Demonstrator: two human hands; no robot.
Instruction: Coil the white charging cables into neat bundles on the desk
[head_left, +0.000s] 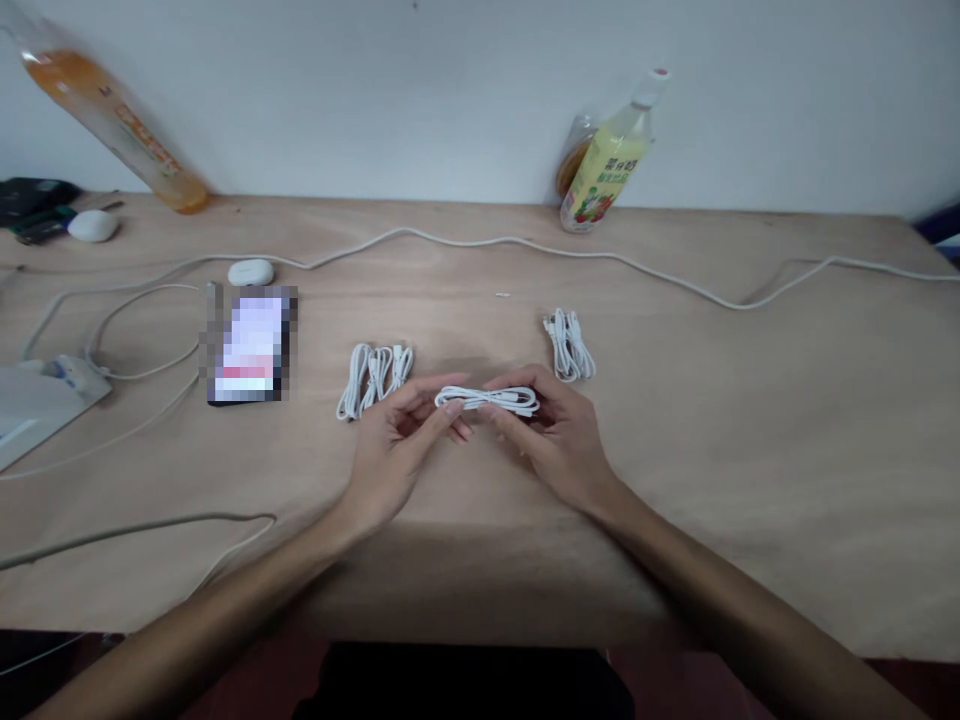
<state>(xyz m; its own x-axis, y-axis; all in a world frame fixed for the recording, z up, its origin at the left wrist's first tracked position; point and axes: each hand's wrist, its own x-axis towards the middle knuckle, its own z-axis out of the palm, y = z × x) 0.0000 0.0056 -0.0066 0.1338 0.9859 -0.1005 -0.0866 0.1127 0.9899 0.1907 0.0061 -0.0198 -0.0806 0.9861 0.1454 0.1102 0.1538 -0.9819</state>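
A folded white cable is held sideways above the wooden table, pinched at its middle. My left hand grips its left part with thumb and fingers. On its right part, my right hand has thumb and fingers closed. Several bundled white cables lie side by side just beyond my left hand, partly near its fingers. Another group of white cable bundles rests on the table beyond my right hand. A tiny white piece lies farther back between the two groups.
A phone and a white case lie at the left. A long white cord crosses the back. An orange bottle and a yellow bottle lean on the wall. Loose cables run along the left side of the table.
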